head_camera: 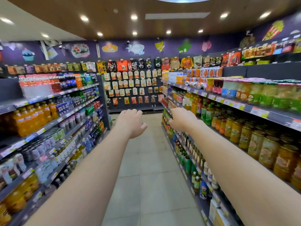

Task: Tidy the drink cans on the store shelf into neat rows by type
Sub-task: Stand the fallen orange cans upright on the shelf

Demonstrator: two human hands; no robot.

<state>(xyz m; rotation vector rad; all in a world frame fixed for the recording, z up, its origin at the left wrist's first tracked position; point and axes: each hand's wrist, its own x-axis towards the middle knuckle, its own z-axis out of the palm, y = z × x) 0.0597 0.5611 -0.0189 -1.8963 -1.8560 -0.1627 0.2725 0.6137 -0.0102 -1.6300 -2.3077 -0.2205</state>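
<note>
Two shelf runs flank the aisle, stock faced outward for shoppers. The left shelving point(78, 90) at nine o'clock holds bottled drinks; the right shelving point(276, 116) at three o'clock holds jars and bottles. Both bare arms stretch toward twelve, probably an approach rather than handling. The left hand point(130, 123) is palm down, fingers loosely curled and empty, and the right hand point(182, 119) is the same. The drink cans point(195, 85), seemingly silver and jumbled through the blur, sit on the right upper shelf at one o'clock, well apart from both hands.
</note>
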